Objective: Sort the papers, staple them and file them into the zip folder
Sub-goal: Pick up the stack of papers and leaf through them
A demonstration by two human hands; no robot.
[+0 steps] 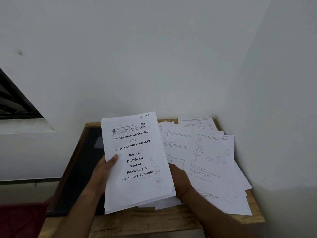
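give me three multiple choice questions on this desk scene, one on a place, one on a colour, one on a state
1. Where do the loose papers lie?
A) on the right part of the table
B) on the floor
C) on a shelf

2. What colour is the folder on the table's left side?
A) white
B) black
C) yellow

3. How is the stack with the PET cover sheet?
A) flat on the table
B) zipped away
C) held up in the left hand

Answers:
1 A, they fan out over the wooden top by the wall.
2 B, it shows dark beside the white sheets.
3 C, the left hand grips its left edge, lifted above the table.
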